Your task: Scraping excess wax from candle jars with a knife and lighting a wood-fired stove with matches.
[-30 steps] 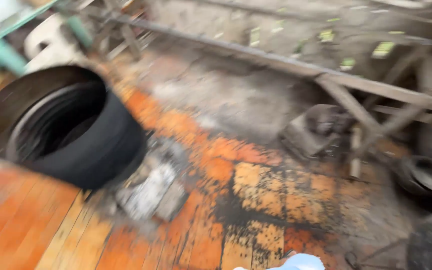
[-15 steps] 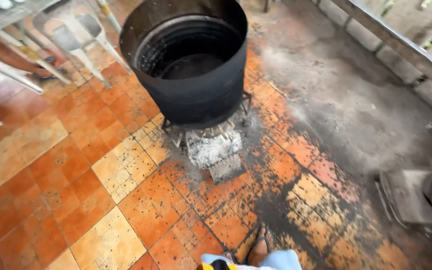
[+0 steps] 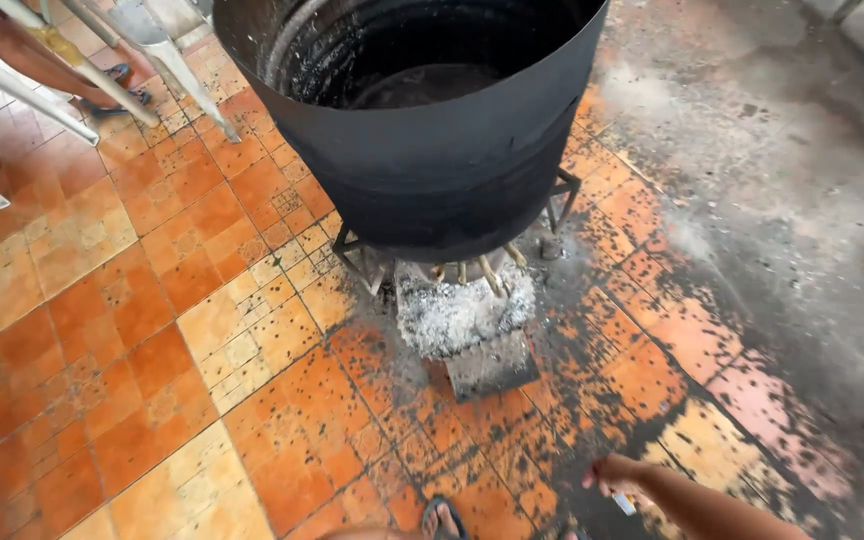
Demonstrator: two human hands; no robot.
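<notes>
1. Head view: the person's right hand (image 3: 620, 478) reaches in from the lower right edge, fingers curled loosely around a small pale object (image 3: 625, 503) too small to identify.
2. The left hand is out of view.
3. A big black metal drum (image 3: 432, 150) stands on a metal stand (image 3: 357, 262) over the tiled floor (image 3: 152, 340), well apart from the hand.
4. Thin sticks (image 3: 487, 272) poke out from under the drum, above a heap of grey ash (image 3: 462, 312) on a flat slab (image 3: 492, 365).
5. A sandalled foot (image 3: 444, 520) shows at the bottom edge.
6. White chair legs (image 3: 167, 60) and another person's leg (image 3: 42, 62) stand at the upper left.
</notes>
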